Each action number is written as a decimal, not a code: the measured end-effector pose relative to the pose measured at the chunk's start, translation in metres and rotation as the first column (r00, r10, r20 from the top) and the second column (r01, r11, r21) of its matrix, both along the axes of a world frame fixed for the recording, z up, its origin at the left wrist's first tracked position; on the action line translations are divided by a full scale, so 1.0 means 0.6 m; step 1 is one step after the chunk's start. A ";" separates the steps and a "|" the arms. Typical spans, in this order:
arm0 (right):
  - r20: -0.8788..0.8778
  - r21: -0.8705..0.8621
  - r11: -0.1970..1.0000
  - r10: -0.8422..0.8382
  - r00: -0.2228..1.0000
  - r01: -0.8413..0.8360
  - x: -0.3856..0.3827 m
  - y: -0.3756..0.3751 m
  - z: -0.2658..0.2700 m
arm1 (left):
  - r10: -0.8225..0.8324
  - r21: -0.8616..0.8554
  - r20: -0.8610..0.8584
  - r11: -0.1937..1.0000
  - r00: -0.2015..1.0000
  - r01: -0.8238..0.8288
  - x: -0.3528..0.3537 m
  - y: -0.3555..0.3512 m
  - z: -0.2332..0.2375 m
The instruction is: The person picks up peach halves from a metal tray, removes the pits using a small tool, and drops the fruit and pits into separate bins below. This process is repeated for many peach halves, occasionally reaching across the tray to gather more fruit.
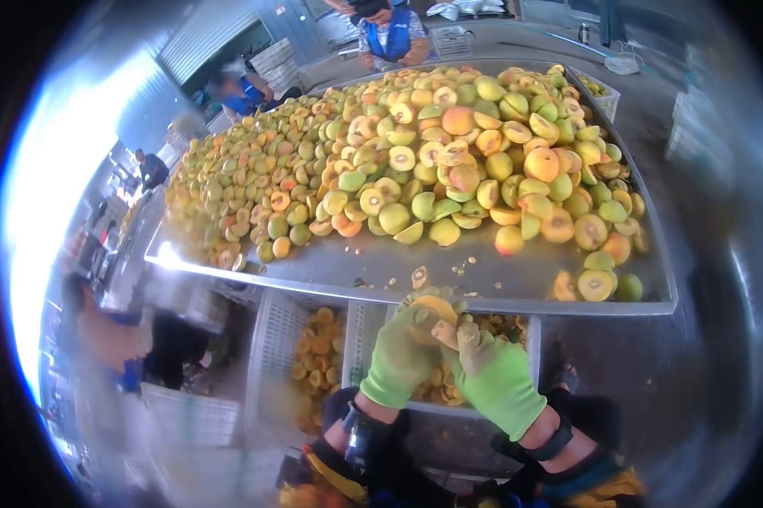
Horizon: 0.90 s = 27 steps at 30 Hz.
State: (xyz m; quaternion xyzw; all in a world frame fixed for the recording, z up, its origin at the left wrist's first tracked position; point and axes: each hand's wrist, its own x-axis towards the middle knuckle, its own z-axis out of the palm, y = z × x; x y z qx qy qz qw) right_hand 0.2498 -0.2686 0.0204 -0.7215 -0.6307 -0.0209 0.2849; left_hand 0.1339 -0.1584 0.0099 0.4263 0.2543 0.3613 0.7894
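Both my hands wear green gloves and meet just in front of the metal table's near edge. My left hand is wrapped round a yellow fruit half. Against that fruit, my right hand has its fingers closed, with a small pale piece at the fingertips that I cannot make out. Beneath my hands is a white crate holding cut fruit. A large heap of halved yellow, green and orange fruit covers much of the metal table.
Another white crate with fruit stands to the left. Loose pits and scraps lie near the table's front edge. A co-worker in a blue vest is at the far side, another person is at the back left. A blurred person is at the left.
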 end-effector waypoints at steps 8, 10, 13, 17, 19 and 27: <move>-0.150 -0.057 0.998 0.020 0.988 -0.028 -0.002 0.001 0.002 | 0.082 -0.357 0.155 0.934 0.985 -0.022 0.001 0.001 0.055; -0.083 -0.005 0.999 0.032 0.996 -0.033 -0.008 0.004 0.003 | 0.095 -0.366 0.161 0.930 0.982 -0.030 -0.001 0.002 0.059; -0.129 0.030 0.999 0.044 0.991 -0.041 -0.020 0.011 -0.029 | 0.129 -0.333 0.140 0.940 0.982 -0.076 -0.007 0.004 0.054; -0.358 -0.049 0.991 0.101 0.928 -0.127 -0.044 0.024 -0.069 | 0.185 -0.290 0.088 0.945 0.979 -0.152 -0.018 0.005 0.042; -0.301 0.003 0.991 0.131 0.944 -0.137 -0.047 0.029 -0.045 | 0.190 -0.097 0.024 0.978 0.982 -0.187 -0.026 0.000 0.039; -0.192 0.010 0.995 0.102 0.976 -0.102 -0.051 0.036 -0.020 | 0.250 -0.279 0.123 0.938 0.960 -0.208 -0.028 0.001 0.053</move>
